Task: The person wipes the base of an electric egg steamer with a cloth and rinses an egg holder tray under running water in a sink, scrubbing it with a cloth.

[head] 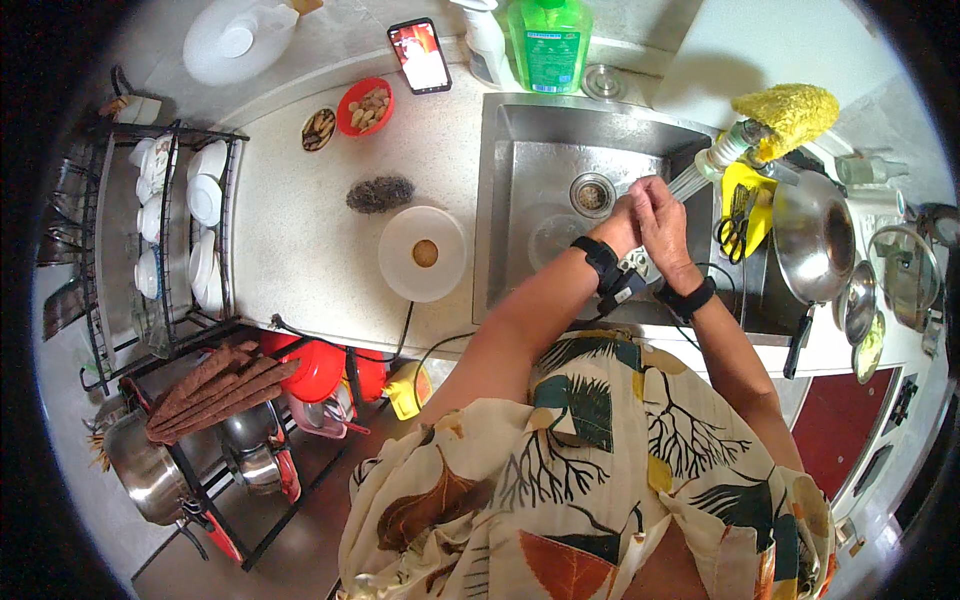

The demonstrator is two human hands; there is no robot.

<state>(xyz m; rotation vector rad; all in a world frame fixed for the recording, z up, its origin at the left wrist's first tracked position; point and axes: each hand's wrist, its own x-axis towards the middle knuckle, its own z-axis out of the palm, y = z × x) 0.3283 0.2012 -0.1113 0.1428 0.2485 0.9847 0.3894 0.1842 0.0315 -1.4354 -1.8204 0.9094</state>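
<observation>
My left hand and my right hand are pressed together over the steel sink. The left hand is largely covered by the right, whose fingers bend over it. No object shows between them, though the palms are hidden. Just beyond the hands is the faucet, with a yellow cloth above it. Left of the hands, the drain strainer and a clear round bowl lie in the basin. Black bands circle both wrists.
Left of the sink stand a pale round dish, a dark scouring pad, a red bowl and a phone. Behind is a green bottle. Scissors and a wok are at right; a dish rack is at left.
</observation>
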